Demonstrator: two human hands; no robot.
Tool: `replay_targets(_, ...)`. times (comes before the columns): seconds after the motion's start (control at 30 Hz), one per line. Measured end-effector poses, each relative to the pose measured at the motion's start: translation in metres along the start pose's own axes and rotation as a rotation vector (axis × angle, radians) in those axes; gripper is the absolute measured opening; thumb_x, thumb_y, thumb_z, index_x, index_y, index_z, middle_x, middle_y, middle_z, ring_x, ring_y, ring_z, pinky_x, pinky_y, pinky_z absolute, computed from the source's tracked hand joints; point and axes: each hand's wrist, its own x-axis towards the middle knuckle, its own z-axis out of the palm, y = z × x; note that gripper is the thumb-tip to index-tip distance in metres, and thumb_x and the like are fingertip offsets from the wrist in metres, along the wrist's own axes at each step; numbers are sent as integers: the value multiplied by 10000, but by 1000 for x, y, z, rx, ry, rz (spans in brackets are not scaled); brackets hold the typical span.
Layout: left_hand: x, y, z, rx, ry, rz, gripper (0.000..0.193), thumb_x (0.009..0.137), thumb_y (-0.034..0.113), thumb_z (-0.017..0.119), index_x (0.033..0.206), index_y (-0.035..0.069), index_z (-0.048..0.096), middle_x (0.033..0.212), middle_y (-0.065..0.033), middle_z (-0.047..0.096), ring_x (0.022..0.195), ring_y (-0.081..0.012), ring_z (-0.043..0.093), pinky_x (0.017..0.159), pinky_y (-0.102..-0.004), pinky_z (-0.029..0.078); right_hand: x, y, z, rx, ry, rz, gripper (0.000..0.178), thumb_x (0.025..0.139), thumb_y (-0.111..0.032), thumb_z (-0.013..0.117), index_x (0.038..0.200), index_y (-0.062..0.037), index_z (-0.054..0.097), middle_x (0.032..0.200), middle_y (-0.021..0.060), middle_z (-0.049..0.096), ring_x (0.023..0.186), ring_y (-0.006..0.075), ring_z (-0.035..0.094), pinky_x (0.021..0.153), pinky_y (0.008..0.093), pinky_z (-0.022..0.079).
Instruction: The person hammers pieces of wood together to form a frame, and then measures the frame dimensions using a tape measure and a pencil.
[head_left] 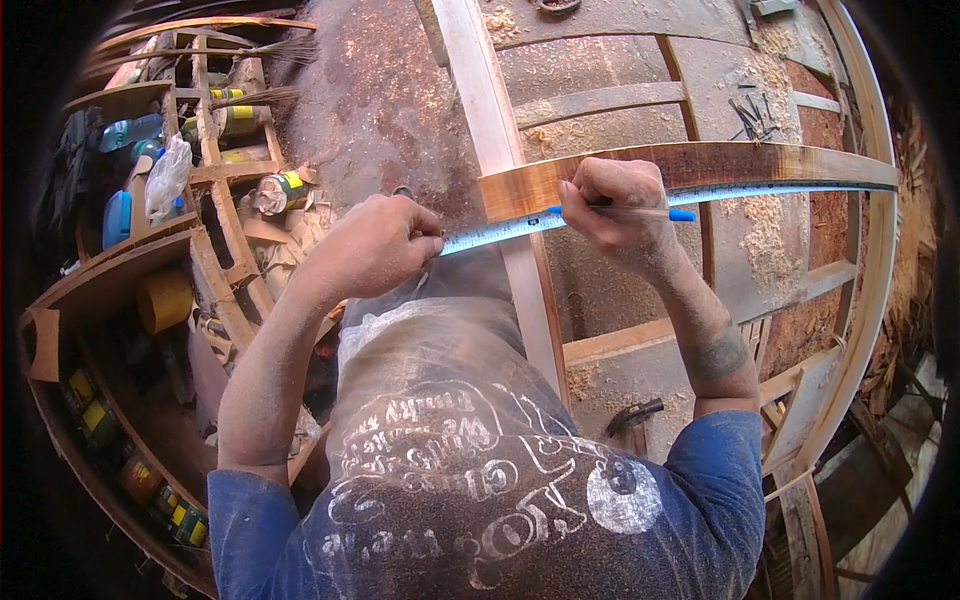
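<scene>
A brown wooden board (760, 160) lies across a pale wooden frame. Along its near edge runs a light-coloured tape measure (510, 228), stretched from my left hand toward the board's far right end. My left hand (385, 243) is closed on the tape, its fingertips pinching the blade just beyond the board's left end; most of the tape's case, if it is there, is hidden by the hand. Over the board's left part, my right hand (618, 205) grips a pen with a clear barrel and blue ends (682, 215). The pen's left tip points at the board near the tape.
Several nails (755, 118) lie on the sawdust-covered surface beyond the board. A hammer (634, 415) rests nearer me on the right. At left, wooden frames (222, 205) hold cans, a bottle and a plastic bag (168, 178). Long pale beams (485, 90) cross the work surface.
</scene>
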Motion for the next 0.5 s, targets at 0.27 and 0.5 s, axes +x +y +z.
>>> replay_targets(0.27,1,-4,2,9,13,31,237,905,199,637,1041,65,777,810,-144,730,658,-230,637,696,-372,517,1,-2,-1,-22,-25,-18,293,890,-40,675,662,-86,497,533,-11,457,462,63,446,423,272,369)
replay_targets(0.5,-8,-6,-5,-1,48,93,245,888,190,633,1027,33,761,823,-165,724,697,-248,663,720,-385,525,6,-12,-5,217,64,279,229,955,-153,676,776,-50,576,630,6,567,548,72,534,473,260,426)
